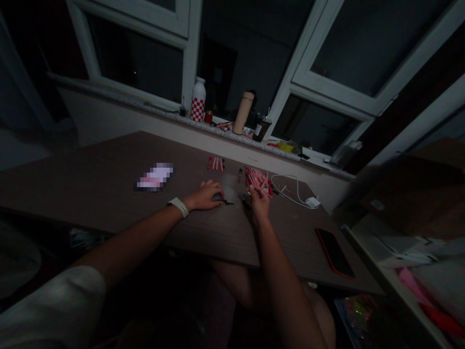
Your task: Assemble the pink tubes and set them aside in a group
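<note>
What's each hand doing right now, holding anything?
Left hand: palm down on the table, at a small dark piece; grip cannot be told.
Right hand: curled at the pink pile; cannot be told.

Dim and grainy. Weak light falls on the desk (109, 184) around the left hand (205, 196) and right hand (259, 201); the windows (134, 63) beyond them are black. Nearer than the wrists, all sinks into shadow. Far right of the right hand, edges smear and lines bend. A patch (155, 177) left of the left hand is pixelated.

Both hands forward — left hand (205, 196) flat, right hand (259, 199) curled
</note>
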`<action>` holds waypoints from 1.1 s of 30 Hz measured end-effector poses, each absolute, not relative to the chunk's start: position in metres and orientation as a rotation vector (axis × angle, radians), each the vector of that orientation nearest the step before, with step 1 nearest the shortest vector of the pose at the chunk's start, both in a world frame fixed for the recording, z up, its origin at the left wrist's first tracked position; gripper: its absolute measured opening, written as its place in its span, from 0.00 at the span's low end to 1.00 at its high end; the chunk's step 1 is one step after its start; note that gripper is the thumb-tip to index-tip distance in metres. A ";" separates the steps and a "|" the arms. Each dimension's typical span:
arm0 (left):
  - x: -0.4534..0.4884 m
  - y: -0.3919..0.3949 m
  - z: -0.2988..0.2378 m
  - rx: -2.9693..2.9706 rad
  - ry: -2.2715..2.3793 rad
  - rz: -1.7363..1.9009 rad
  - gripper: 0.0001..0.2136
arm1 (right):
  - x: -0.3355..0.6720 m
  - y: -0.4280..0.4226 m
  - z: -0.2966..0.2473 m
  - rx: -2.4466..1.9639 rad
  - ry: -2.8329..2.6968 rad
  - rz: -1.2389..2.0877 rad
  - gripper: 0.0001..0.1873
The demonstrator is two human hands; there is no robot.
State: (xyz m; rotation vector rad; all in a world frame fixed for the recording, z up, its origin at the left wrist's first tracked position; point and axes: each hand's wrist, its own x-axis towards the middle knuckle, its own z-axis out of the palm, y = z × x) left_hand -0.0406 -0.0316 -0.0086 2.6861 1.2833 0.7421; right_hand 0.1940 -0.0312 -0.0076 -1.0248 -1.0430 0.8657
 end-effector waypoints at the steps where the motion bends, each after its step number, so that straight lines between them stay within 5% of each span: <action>1: -0.042 -0.030 -0.010 2.688 1.288 0.740 0.11 | 0.194 -0.031 -0.008 -1.025 -1.040 0.869 0.28; 20: -0.041 -0.010 -0.005 1.873 1.182 1.552 0.14 | 0.194 -0.031 -0.014 -1.040 -1.207 0.929 0.21; 33: -0.043 -0.009 -0.002 1.824 1.177 1.612 0.15 | 0.196 -0.023 -0.024 -1.031 -1.336 0.833 0.19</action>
